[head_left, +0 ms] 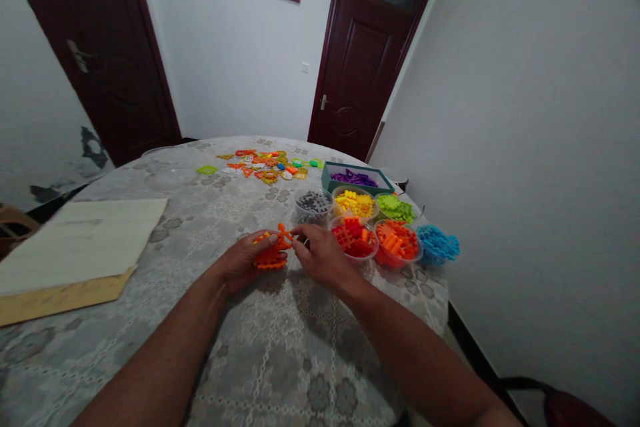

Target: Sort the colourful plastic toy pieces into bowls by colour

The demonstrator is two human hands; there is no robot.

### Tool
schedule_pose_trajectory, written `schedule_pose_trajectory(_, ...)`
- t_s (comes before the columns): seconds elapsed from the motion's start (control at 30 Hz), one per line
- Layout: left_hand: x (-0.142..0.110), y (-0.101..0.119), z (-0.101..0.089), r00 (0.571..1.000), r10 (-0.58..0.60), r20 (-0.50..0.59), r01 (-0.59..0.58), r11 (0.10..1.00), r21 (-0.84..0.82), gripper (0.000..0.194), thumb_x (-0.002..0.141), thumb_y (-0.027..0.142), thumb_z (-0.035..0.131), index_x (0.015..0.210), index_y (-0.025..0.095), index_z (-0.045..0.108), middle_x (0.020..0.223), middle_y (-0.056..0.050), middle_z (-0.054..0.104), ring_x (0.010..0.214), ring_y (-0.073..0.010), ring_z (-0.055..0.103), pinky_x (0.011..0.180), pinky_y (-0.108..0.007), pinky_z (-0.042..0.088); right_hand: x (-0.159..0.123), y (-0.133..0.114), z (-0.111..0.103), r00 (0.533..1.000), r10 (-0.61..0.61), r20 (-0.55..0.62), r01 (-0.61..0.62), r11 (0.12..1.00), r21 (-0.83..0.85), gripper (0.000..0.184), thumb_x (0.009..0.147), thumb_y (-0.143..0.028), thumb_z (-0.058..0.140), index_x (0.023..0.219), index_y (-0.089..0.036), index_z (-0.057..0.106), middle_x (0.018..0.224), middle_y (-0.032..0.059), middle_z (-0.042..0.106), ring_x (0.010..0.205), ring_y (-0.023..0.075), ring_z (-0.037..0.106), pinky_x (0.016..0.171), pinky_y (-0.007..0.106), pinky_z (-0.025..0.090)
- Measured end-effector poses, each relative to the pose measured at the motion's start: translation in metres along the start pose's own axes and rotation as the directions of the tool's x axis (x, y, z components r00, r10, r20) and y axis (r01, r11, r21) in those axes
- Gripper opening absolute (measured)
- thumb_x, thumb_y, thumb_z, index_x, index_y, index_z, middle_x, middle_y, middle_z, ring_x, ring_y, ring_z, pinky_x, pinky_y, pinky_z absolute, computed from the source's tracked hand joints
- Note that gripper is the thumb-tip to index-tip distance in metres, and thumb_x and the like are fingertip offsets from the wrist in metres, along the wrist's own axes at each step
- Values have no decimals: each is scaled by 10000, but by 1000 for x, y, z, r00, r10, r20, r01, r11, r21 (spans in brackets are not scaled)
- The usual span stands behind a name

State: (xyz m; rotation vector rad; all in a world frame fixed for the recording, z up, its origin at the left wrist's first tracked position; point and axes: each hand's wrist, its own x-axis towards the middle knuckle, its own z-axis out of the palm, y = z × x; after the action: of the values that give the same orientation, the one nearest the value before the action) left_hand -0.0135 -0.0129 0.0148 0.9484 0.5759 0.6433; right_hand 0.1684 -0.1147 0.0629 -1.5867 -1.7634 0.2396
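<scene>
Pinches orange plastic with both hands

With the left hand (241,263), thumb and fingers closed, grips a toothed-edged orange plastic assembly (270,257), yellow at its upper left, above the patterned tablecloth (280,340). With the right hand (324,255), fingertips nearly together, pinches a small notched orange piece (283,237) at its right side. Just beyond, rightward, has clear round tubs of grey (313,203), red (354,238) and yellow pieces (354,203), a dark-green rectangular box (332,184) of purple pieces (354,177), then tubs of green (395,207), orange (397,240) and blue pieces (438,243).
</scene>
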Motion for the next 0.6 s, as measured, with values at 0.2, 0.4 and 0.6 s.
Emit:
schedule_pose_trajectory(0.2,-1,3,-3,996,-52,-76,47,997,-62,332,796,184,859,1105,142,747,1102,-175,788,892,-257,786,840,-422,677,-7,22,-66,971,-41,-237,2,987,-163,191,989,-189,571,1106,-218,719,1073,82,749,984,229,685,922,356,539)
schedule_pose_trajectory(0.4,-4,7,-4,997,-76,7,76,983,-166,450,711,126,745,1159,88,735,1136,-221,778,936,-308,788,880,-475,670,-11,74,-104,973,-64,-224,-52,878,-477,246,1011,-166,501,1129,-189,715,1135,146,731,1095,281,667,1019,418,517)
schedule_pose_trajectory(0.6,-7,6,-3,997,-70,17,71,988,-137,449,715,85,737,1163,97,731,1163,-210,780,956,-303,795,910,-473,664,-15,93,-100,989,9,-145,-87,840,-536,310,1031,-148,474,1227,-161,714,1189,156,732,1129,272,679,1036,398,514)
